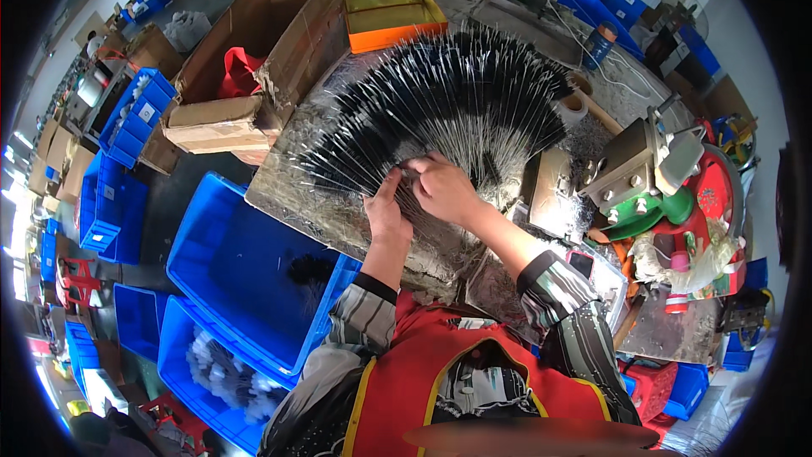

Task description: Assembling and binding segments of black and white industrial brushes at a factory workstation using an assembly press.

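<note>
A wide fan of black tube brushes with thin silvery wire stems (457, 106) lies heaped on the worn workbench (283, 190). At the near left part of this fan my two hands meet, fingertips almost touching. My left hand (389, 218) is closed in a pinch on wire stems, its thumb and forefinger pointing up into the heap. Just right of it, my right hand (446, 190) is bent over with its fingers closed on stems too. How many brushes sit between the fingers is hidden.
Left of the bench stand a big blue bin (245, 262) with a few dark brushes inside and a cardboard box (313, 30) holding red cloth. An orange tray (397, 34) lies beyond the heap. On the right are a metal machine (622, 165), a tape roll (573, 108) and a phone (581, 264).
</note>
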Demonstrator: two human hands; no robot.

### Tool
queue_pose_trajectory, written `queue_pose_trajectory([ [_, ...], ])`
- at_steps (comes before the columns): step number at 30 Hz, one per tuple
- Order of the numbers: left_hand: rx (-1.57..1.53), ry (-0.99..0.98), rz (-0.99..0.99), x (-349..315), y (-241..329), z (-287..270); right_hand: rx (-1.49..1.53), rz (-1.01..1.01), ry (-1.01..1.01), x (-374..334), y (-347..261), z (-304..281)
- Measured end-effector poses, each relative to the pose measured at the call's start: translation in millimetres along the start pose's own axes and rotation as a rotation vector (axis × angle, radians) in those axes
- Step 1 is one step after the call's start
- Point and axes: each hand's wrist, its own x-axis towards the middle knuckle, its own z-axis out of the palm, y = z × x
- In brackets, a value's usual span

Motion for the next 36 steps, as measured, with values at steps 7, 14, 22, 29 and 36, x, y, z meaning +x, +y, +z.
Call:
queue_pose_trajectory([
  [7,0.076,0.001,0.101,-0.5,8.8,-9.4,-0.428,0.029,0.004,19.8,24.2,-6.3],
  [14,0.005,0.018,0.102,-15.6,15.1,4.9,-0.201,-0.178,0.032,20.2,-19.2,-4.1],
  [22,0.190,-0.028,0.349,-28.9,29.6,14.2,0.008,0.085,-0.164,0.6,41.4,24.9],
  [29,0.206,-0.246,0.365,-50.2,28.7,37.9,0.295,0.376,-0.121,6.3,21.9,-2.5],
  [36,0.790,-0.412,0.633,-52.0,9.2,27.3,1.073,0.176,0.307,26.3,-51.0,-133.0],
])
